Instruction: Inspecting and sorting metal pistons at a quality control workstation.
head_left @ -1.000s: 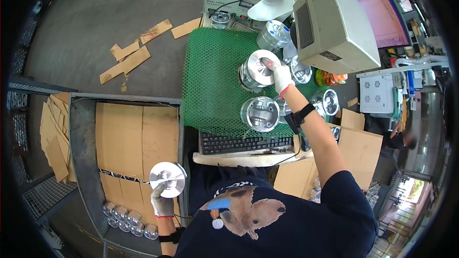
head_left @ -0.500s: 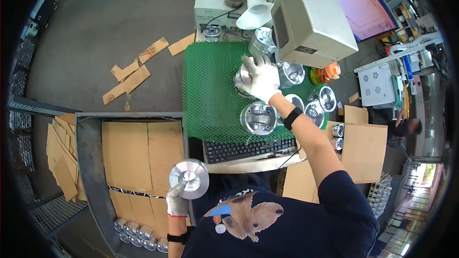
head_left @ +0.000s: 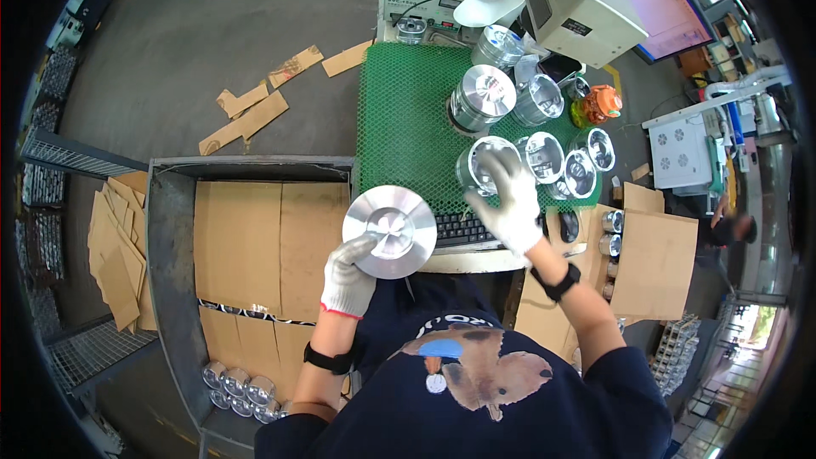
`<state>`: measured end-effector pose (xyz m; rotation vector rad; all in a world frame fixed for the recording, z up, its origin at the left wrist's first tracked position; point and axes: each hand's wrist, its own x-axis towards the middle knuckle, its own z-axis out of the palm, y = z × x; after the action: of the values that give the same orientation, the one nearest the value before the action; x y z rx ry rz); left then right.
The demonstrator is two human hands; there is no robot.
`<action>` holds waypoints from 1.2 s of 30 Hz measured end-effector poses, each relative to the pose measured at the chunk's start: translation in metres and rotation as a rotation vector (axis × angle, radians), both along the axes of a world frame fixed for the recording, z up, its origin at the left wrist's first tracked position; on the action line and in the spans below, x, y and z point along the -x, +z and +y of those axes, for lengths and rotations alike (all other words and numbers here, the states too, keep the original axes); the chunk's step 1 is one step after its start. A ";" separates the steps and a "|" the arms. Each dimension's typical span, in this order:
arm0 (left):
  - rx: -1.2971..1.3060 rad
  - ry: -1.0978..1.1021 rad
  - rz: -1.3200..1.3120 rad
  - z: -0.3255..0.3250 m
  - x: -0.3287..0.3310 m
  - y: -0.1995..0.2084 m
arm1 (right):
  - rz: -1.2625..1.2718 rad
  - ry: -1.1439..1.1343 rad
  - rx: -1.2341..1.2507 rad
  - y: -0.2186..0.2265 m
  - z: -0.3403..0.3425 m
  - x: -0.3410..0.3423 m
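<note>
The metal bin (head_left: pixel 170 229) filled the left and lower left of the frame, lined with flat cardboard sheets (head_left: pixel 272 238), and a row of shiny metal parts (head_left: pixel 242 387) lay at its near end. Up top, centre, the green mesh mat (head_left: pixel 399 119) covered the bench, with a beige machine box (head_left: pixel 582 4) in the upper right. Half a second earlier the right hand had been up on the far part on the mat; it had since come back down the frame. The right hand (head_left: pixel 510 204), gloved, was spread with fingers open over the rim of a metal cylinder (head_left: pixel 476 161) at the mat's near edge, touching it but not closed round it. A second cylinder (head_left: pixel 480 98) stood just above, clear of the hand. The left hand (head_left: pixel 350 276), also gloved, gripped a round metal part (head_left: pixel 389 229) from below, and that part had risen to the centre of the frame, just beside the keyboard (head_left: pixel 463 229).
</note>
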<state>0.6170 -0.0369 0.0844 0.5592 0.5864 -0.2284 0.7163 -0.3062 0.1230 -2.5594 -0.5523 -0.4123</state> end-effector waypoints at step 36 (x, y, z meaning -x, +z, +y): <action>-0.549 -0.257 -0.094 0.042 0.070 -0.087 | 0.768 0.225 0.331 0.010 0.130 -0.082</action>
<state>0.5466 0.0052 -0.0023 1.1740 0.4828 -0.2829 0.7981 -0.1758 0.1330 -2.6354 -0.6256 0.7719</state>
